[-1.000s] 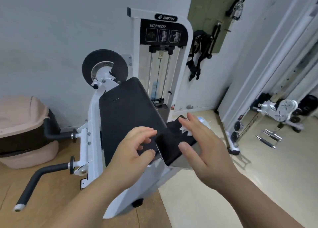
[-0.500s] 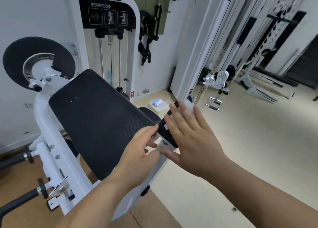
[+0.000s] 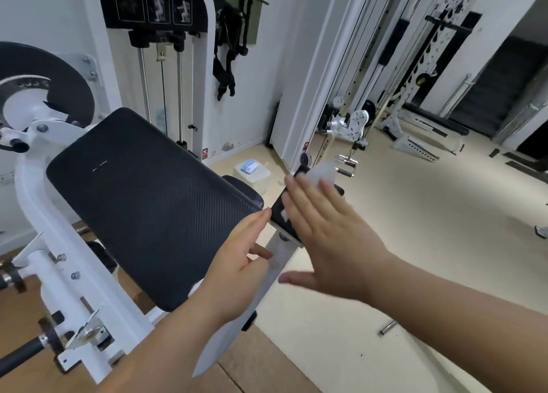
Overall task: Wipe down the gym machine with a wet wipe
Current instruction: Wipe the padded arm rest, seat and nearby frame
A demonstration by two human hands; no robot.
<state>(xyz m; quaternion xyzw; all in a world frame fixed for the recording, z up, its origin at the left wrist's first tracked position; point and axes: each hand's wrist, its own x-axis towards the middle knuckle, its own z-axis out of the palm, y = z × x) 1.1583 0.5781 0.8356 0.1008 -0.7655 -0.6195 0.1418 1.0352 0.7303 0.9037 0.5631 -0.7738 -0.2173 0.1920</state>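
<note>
Position: wet wipe (image 3: 324, 171) lies on the small black seat pad (image 3: 278, 205), pinned under my right hand (image 3: 329, 238); its free end shows at 1 o'clock, past the fingertips. Right grip: spread flat, fingers straight, pressing the wipe down. Left hand (image 3: 237, 271), at 9 o'clock: grip loosely spread, fingertips touching the white frame (image 3: 275, 262) beside the large arm pad (image 3: 148, 202).

White walls (image 3: 53, 21); beige floor (image 3: 430, 229); black straps (image 3: 228, 51) hanging.

bare left hand (image 3: 237, 274) and right hand (image 3: 332, 244), forearms (image 3: 444, 318) bare, unsleeved.
</note>
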